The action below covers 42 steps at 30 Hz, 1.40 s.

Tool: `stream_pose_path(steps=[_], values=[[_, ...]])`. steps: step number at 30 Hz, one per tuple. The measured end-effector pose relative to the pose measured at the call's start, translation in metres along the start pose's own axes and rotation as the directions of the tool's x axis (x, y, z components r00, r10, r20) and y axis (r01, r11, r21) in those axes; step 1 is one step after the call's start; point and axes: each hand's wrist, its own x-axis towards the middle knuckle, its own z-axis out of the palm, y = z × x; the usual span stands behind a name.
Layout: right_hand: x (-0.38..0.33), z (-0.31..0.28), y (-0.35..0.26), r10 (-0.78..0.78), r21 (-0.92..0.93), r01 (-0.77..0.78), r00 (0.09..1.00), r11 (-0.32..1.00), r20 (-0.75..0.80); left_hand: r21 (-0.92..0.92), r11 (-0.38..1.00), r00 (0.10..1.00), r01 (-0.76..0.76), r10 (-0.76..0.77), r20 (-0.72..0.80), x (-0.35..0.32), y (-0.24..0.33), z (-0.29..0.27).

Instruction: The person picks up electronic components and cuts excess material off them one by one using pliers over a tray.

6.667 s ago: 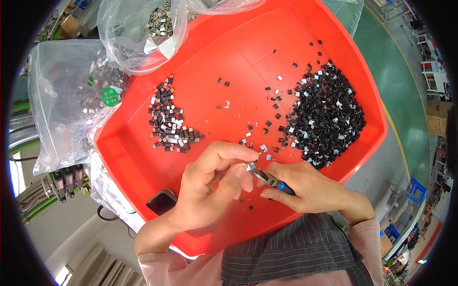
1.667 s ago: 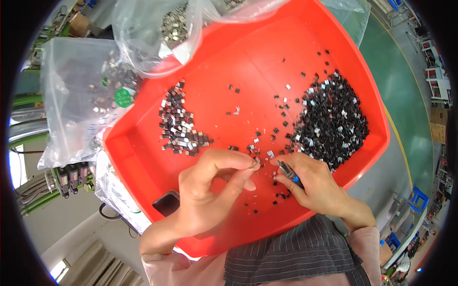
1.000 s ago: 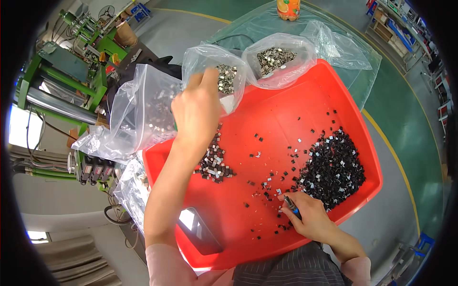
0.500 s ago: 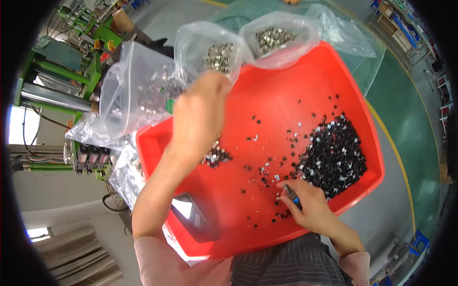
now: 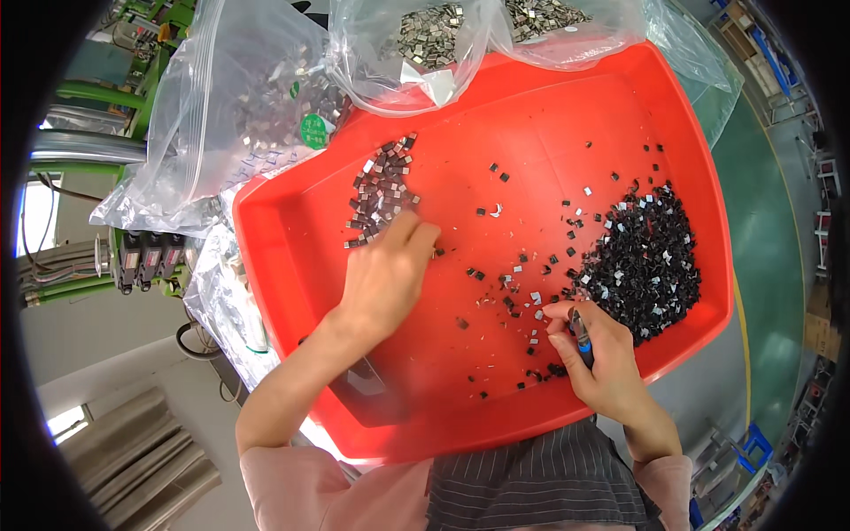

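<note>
A big red tray lies in front of me. My left hand rests palm-down inside it, fingertips touching the near edge of a small heap of silvery-brown parts; whether anything is pinched under the fingers is hidden. My right hand is closed around a thin blue-handled tool, its tip pointing at loose parts beside a large pile of small black parts on the tray's right side. Scattered black parts lie between the two hands.
Clear plastic bags holding metal parts stand along the tray's far edge and far left. A dark flat object sits at the tray's near left wall. Green machine frames and cables are at the left.
My left hand reached up to the bags at the back, then came back down and now rests by the small silvery heap. My right hand stayed put with the tool.
</note>
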Motion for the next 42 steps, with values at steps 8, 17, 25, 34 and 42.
stream_pose_path(steps=[8,17,25,34,42], values=[[0.002,0.003,-0.003,0.02,-0.027,-0.019,1.0,0.999,0.014,-0.226,0.96,0.978,0.165,-0.13,0.161,0.005,-0.008,-0.007],[0.004,-0.003,-0.01,0.094,0.062,-0.103,0.986,0.993,0.139,-0.831,0.304,0.882,0.465,-0.086,0.462,0.02,0.054,-0.05],[0.009,0.003,-0.008,-0.022,-0.037,0.025,0.996,0.999,0.088,-0.814,0.578,0.998,-0.056,0.019,-0.055,0.005,0.077,-0.03],[0.01,0.005,-0.006,-0.049,-0.081,0.053,0.997,0.995,0.06,-0.8,0.599,0.999,-0.037,0.018,-0.033,0.003,0.076,-0.025],[0.011,0.004,-0.005,-0.047,-0.042,0.05,0.997,0.998,0.064,-0.733,0.669,0.992,-0.124,0.094,-0.082,0.004,0.078,-0.024]])
